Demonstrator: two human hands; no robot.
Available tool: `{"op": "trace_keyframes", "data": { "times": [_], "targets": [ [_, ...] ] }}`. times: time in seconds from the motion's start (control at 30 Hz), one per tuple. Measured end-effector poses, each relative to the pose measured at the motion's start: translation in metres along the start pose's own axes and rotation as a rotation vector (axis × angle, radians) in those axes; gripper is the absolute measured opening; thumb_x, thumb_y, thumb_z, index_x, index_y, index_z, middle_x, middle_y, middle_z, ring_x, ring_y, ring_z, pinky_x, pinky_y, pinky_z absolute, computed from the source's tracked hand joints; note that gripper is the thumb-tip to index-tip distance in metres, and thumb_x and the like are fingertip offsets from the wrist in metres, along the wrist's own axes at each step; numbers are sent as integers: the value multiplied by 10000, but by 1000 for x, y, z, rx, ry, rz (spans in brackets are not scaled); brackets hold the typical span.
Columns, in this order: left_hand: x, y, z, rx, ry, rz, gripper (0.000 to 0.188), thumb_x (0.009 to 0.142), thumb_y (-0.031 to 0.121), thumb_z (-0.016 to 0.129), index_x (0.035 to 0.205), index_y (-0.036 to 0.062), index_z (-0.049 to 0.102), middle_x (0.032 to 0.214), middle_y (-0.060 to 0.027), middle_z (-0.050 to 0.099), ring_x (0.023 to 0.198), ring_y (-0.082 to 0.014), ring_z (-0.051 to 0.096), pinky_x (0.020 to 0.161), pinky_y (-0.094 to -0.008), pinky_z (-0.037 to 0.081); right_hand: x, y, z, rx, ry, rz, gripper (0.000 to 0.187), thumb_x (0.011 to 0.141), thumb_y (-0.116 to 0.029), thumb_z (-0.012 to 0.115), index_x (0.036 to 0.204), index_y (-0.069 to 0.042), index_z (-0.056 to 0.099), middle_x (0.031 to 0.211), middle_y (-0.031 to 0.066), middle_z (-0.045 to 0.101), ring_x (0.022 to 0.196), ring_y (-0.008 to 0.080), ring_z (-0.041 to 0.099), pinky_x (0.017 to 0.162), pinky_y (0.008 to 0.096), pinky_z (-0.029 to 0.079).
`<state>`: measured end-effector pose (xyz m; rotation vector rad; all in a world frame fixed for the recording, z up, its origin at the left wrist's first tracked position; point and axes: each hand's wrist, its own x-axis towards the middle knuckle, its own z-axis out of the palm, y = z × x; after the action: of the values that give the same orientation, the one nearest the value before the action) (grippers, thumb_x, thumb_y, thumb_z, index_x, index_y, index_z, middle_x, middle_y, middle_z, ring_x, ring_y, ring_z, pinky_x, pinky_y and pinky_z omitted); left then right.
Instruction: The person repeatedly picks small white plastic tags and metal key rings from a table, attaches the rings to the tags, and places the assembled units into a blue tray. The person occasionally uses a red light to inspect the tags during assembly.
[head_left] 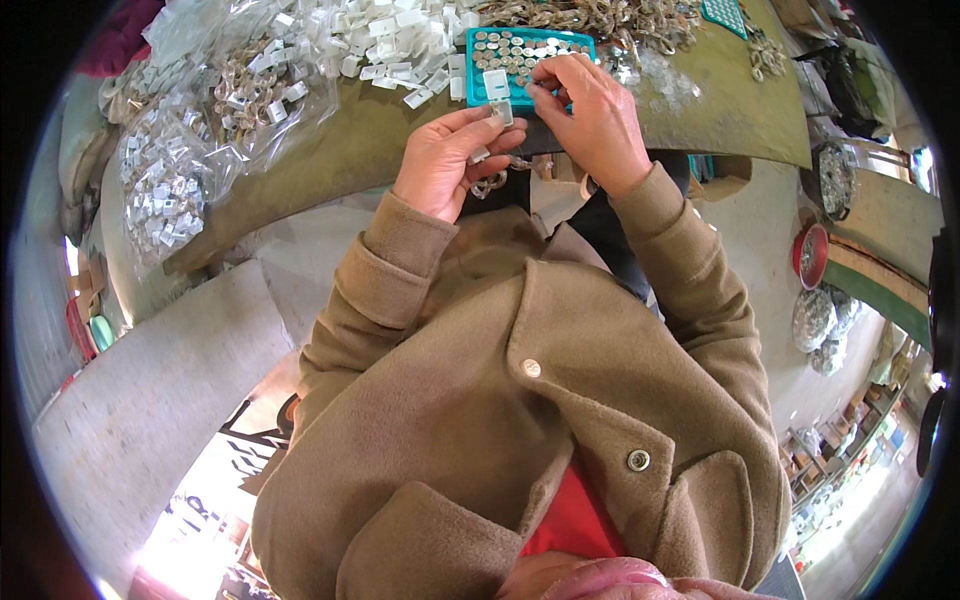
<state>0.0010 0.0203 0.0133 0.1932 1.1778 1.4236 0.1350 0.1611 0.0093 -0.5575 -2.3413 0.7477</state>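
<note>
My left hand (pixel 450 150) is closed round a small white plastic case (pixel 502 113), held at the table's front edge. Above it, a white rectangular piece (pixel 496 84) looks like its opened lid, though the join is hard to make out. A clear coiled wire (pixel 490 184) dangles below my left fingers. Just to the right, my right hand (pixel 598 118) has thumb and forefinger pinched together over a teal tray (pixel 481 95). Whatever is between those fingertips is too small to tell. Rows of round silver button cells (pixel 515 52) sit in the tray.
White plastic cases (pixel 400 40) are heaped left of the tray. Clear bags (pixel 170 170) of cases and wires spill over the table's left side. Coiled wires (pixel 620 20) lie behind the tray, near another teal tray (pixel 724 15). A red basin (pixel 810 254) stands far right.
</note>
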Motion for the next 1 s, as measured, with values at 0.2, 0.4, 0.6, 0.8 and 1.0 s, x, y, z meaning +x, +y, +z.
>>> {"op": "trace_keyframes", "data": {
  "times": [0.2, 0.4, 0.6, 0.8, 1.0],
  "targets": [
    [-3, -2, 2, 46, 3, 27, 279, 942, 126, 649, 1200, 20, 645, 1064, -46, 702, 922, -111, 686, 689, -215, 562, -8, -19, 4, 63, 11, -130, 137, 824, -87, 694, 924, -62, 604, 797, 81, 591, 743, 297, 600, 672, 379, 486],
    [-2, -7, -7, 100, -24, 82, 290, 925, 82, 665, 1209, 31, 650, 1042, -37, 706, 894, -107, 683, 709, -230, 558, -19, -16, 9, 97, 47, -126, 83, 829, -70, 686, 910, -72, 667, 799, 68, 628, 749, 285, 614, 701, 367, 480],
    [1, -15, -6, -28, 21, 34, 228, 938, 106, 658, 1157, 43, 670, 1014, -40, 712, 838, -76, 671, 650, -193, 553, -28, -17, 11, 180, 54, -66, 80, 842, -61, 678, 905, -87, 721, 807, 75, 659, 738, 272, 632, 659, 349, 493],
    [2, -8, -8, -9, 73, 42, 196, 956, 182, 650, 1090, 41, 677, 995, -53, 717, 781, -59, 660, 581, -175, 538, -8, 2, 11, 137, 110, 75, 146, 847, -38, 661, 973, -79, 724, 829, 83, 647, 733, 270, 636, 617, 345, 517],
    [3, -8, -8, -52, 73, 23, 199, 957, 186, 648, 1087, 38, 676, 1013, -71, 720, 814, -74, 680, 555, -181, 534, 0, 14, 24, -165, 87, -109, 146, 847, -46, 664, 981, -84, 705, 881, 73, 616, 795, 280, 628, 681, 374, 516]
  ]
}}
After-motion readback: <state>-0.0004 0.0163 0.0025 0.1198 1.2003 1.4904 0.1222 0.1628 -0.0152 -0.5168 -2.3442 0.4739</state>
